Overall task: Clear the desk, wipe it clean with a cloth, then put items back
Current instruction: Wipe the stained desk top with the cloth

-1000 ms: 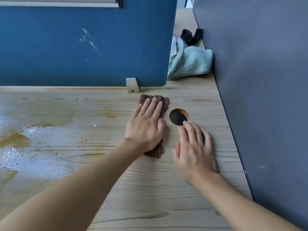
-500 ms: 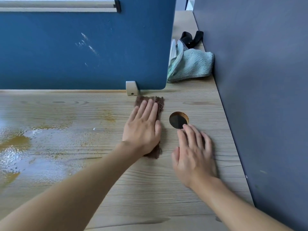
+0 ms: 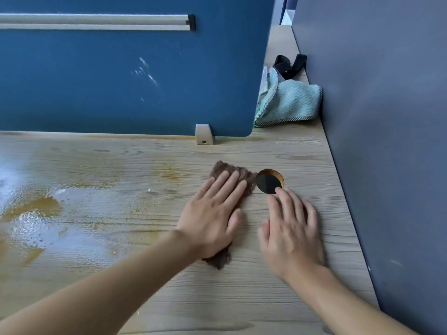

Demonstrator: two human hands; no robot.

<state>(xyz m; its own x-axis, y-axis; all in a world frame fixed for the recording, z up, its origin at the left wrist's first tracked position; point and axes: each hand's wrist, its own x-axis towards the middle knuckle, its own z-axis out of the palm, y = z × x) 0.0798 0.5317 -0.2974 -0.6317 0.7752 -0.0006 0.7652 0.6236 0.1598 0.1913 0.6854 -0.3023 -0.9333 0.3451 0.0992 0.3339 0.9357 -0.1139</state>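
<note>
- Covering most of the brown cloth [image 3: 244, 177], the left hand [image 3: 212, 213] presses flat with straight fingers; only the cloth's far edge and near corner show.
- Right hand [image 3: 291, 232] lies spread on the wooden desk [image 3: 145, 274], fingertips at the round cable hole [image 3: 269, 181].
- Wet, yellowish smears [image 3: 36, 209] shine at left.
- Blue divider [image 3: 121, 68] half hides a mint towel [image 3: 290, 102]; the black strap [image 3: 289, 65] behind it is unclear.
</note>
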